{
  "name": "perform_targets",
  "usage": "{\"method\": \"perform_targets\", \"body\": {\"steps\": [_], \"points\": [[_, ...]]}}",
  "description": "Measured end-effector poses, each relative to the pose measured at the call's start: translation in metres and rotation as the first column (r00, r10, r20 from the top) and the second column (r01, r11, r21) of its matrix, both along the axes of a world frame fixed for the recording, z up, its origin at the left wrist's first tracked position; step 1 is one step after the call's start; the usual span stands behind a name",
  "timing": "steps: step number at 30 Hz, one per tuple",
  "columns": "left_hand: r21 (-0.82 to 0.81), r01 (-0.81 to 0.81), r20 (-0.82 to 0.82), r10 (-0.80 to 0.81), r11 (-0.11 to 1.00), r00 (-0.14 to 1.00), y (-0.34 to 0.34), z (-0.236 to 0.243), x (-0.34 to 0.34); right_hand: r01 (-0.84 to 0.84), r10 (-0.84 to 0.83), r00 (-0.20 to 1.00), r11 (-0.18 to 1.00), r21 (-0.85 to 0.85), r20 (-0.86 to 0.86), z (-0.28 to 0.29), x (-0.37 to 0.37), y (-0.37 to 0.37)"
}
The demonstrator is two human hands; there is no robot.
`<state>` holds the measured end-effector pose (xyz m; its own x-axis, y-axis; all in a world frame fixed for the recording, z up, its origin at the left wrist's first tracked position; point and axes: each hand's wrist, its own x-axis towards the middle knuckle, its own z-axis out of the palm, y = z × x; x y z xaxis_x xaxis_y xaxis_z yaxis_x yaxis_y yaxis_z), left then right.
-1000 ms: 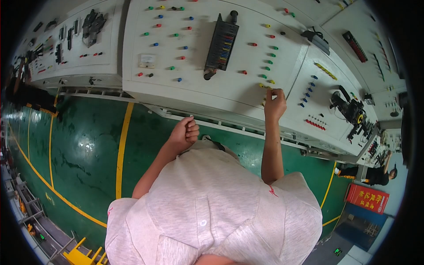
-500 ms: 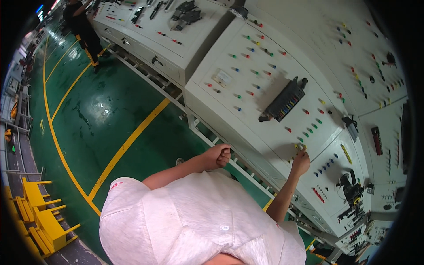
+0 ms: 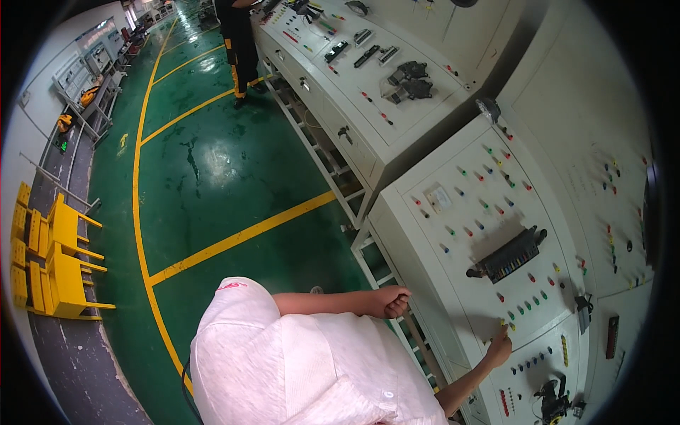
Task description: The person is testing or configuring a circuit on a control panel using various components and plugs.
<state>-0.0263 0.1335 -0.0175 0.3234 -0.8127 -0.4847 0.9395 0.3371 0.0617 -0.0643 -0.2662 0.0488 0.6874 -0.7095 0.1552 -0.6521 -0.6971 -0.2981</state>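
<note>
1. R hand [image 3: 499, 347]: reaching out over near part of the white sloped panel [image 3: 453, 283], fingertips at the yellow sockets [image 3: 513, 327]. Can't tell if it's pinching one or just touching; fingertips too small to read.
2. L hand [image 3: 392, 302]: fingers curled in a fist, just off the panel's L edge, well apart from R hand. Can't tell if anything's inside.
3. Yellow sockets: near part of panel, at R fingertips, close to near end of the row of green sockets [image 3: 528, 306].
4. Black block [image 3: 508, 255] w/ coloured pieces along one side: mid-panel, farther off than R hand; more coloured sockets scattered beyond it.
5. Right of R hand, on next panel section: row of blue sockets [image 3: 528, 365], then a yellow strip [image 3: 564, 350]; nearer, a red row [image 3: 503, 402] & a black assembly [image 3: 552, 400], partly cut off by dark rim.
6. Far side: 2nd white console [image 3: 439, 117] w/ dk grey parts [image 3: 409, 81] on top; gap btwn the two consoles.
7. Co-worker [image 3: 242, 42] in dark clothes stands at far end of 2nd console; upper body out of view.
8. Left: green floor [image 3: 283, 156] w/ yellow lines; yellow stools [image 3: 64, 283] at far L edge.
9. Wearer's pale shirt [image 3: 304, 354] fills near middle.
</note>
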Motion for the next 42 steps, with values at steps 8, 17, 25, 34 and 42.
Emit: {"method": "perform_targets", "body": {"steps": [8,17,25,34,42], "points": [[-0.011,-0.025,0.017,0.026,1.0,1.0,0.015,0.004,0.005,0.008,0.002,0.998,0.986,-0.166,0.058,0.009,0.0,0.009],[-0.009,0.004,0.037,-0.004,1.0,0.999,0.013,0.005,0.008,0.046,-0.018,0.987,0.983,-0.178,0.157,0.003,-0.008,0.009],[-0.021,-0.018,0.004,0.018,1.0,1.0,0.019,0.011,0.013,0.059,-0.048,0.997,0.983,-0.172,0.064,0.011,-0.002,0.022],[-0.017,0.066,-0.015,-0.066,0.998,0.998,0.007,0.012,0.012,-0.002,0.024,0.955,0.997,-0.075,0.295,-0.007,-0.017,0.002],[-0.038,0.146,-0.107,-0.15,0.988,0.983,0.017,0.013,0.015,0.085,-0.167,0.852,0.979,0.184,0.496,-0.049,-0.034,0.016]]}}
